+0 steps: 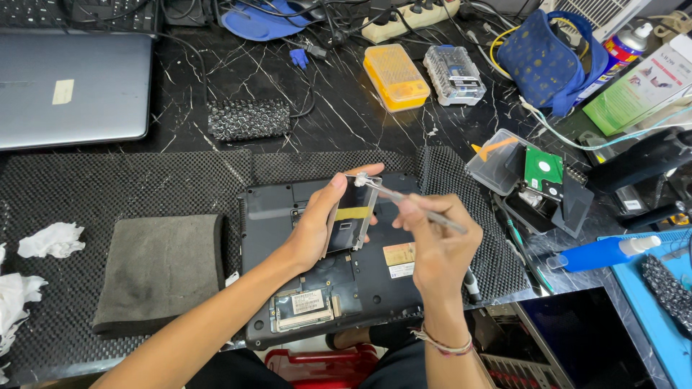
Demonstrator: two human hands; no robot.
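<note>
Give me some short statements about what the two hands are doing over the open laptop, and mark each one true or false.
1. The left hand holds a flat drive in a metal bracket. True.
2. The right hand is empty. False: it holds a thin metal tool whose tip meets the bracket's top corner.
3. The upturned laptop lies on a black mesh mat. True.
4. The yellow box sits on the grey cloth. False: it stands on the dark table at the back.
</note>
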